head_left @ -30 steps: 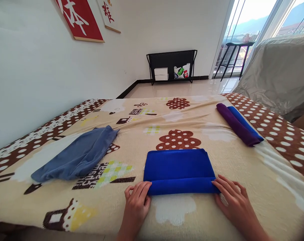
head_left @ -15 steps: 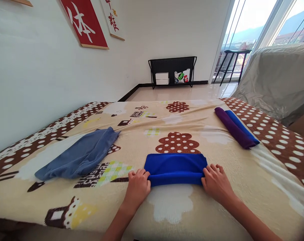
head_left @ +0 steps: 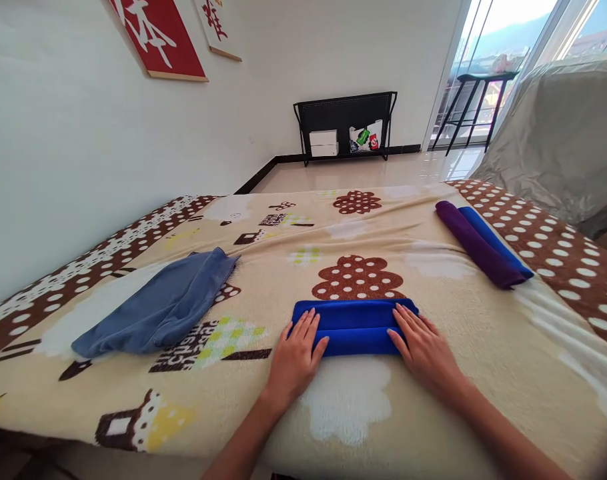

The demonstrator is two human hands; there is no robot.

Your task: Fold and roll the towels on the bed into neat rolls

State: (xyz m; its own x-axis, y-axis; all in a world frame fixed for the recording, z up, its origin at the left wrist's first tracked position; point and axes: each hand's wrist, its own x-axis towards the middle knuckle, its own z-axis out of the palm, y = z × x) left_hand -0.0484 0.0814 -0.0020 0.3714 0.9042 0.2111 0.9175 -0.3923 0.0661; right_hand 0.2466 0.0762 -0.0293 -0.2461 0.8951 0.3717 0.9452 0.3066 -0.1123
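Note:
A blue cloth (head_left: 358,327), partly folded or rolled along its near edge, lies on the patterned blanket (head_left: 263,413). My left hand (head_left: 297,353) rests flat on the cloth's left end, fingers stretched out. On the right end lies my right hand (head_left: 423,340), its fingers also extended and pressing down. A crumpled grey-blue cloth (head_left: 158,307) is spread at the left. Toward the right side, a purple roll (head_left: 476,243) and a second blue roll (head_left: 496,240) lie side by side, touching.
Beyond the blanket's far edge, a black rack (head_left: 346,123) holds white boxes and a printed bag. A black stool (head_left: 476,80) stands by the window. Something under a grey cover (head_left: 568,133) is at the right. A white wall (head_left: 58,133) borders the left.
Both hands have let go of the blue cloth's near edge and opened flat on top of it. The cloth's near part is folded further away from me. The view has tilted slightly downward.

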